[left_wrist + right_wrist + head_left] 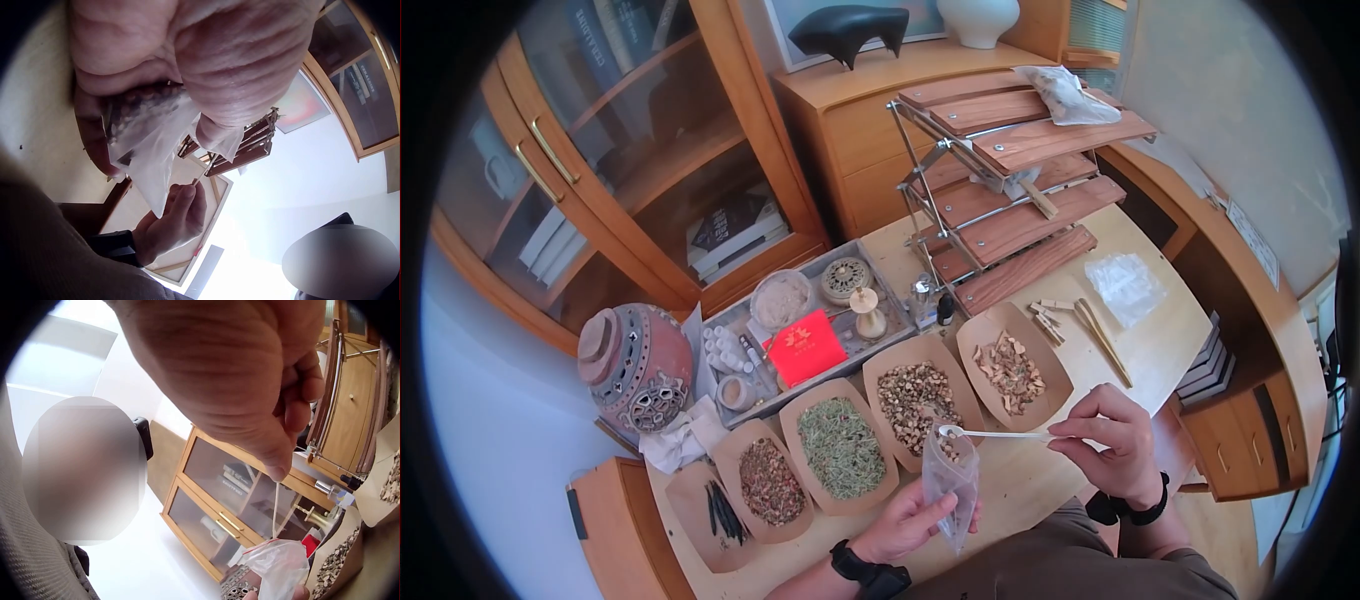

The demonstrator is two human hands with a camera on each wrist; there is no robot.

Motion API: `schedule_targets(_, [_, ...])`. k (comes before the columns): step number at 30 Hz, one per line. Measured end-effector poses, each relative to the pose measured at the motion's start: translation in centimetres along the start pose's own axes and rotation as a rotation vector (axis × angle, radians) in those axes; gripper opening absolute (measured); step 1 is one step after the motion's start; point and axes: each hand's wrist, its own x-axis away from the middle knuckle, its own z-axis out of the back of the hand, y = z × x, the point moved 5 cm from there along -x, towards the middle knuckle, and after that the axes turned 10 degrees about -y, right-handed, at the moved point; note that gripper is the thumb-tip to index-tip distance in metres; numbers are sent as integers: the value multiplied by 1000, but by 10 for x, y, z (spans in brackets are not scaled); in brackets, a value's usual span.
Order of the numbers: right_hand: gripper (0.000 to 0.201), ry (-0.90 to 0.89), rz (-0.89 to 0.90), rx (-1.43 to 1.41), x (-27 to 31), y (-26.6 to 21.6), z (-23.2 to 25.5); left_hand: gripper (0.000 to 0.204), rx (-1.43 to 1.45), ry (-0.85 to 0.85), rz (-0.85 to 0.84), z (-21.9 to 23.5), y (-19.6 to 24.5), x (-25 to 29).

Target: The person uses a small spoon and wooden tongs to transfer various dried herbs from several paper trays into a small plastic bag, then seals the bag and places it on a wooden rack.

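Note:
A small clear plastic bag (956, 478) is held by my left hand (910, 522), thumb in front and fingers behind it. In the left wrist view, dark bits show through the lower part of the bag (147, 134). My right hand (1112, 438) pinches the handle end of a thin white spoon (1000, 435) between thumb and fingertips. The spoon's small bowl lies at the bag's open mouth. Right behind the bag stands a paper tray (875, 372) of brownish chopped herbs.
Beside it are paper trays of green herbs (840, 445), reddish pieces (772, 482), dark sticks (725, 515) and pale wood chips (1008, 370). Behind them sit a grey tray (890, 343) with a red packet (805, 347), a slatted wooden rack (1020, 235), brass tongs (1105, 342) and a ceramic jar (632, 365).

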Motion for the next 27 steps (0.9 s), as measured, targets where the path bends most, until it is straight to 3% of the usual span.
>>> schedule_targets(8, [30,-10,41,34,-2,-1,2,38,12,-4,4,1,-1,-1])
schedule_targets(27, [25,-22,-107,-6,-1,9,-11,38,0,-20,-6,1,0,-1])
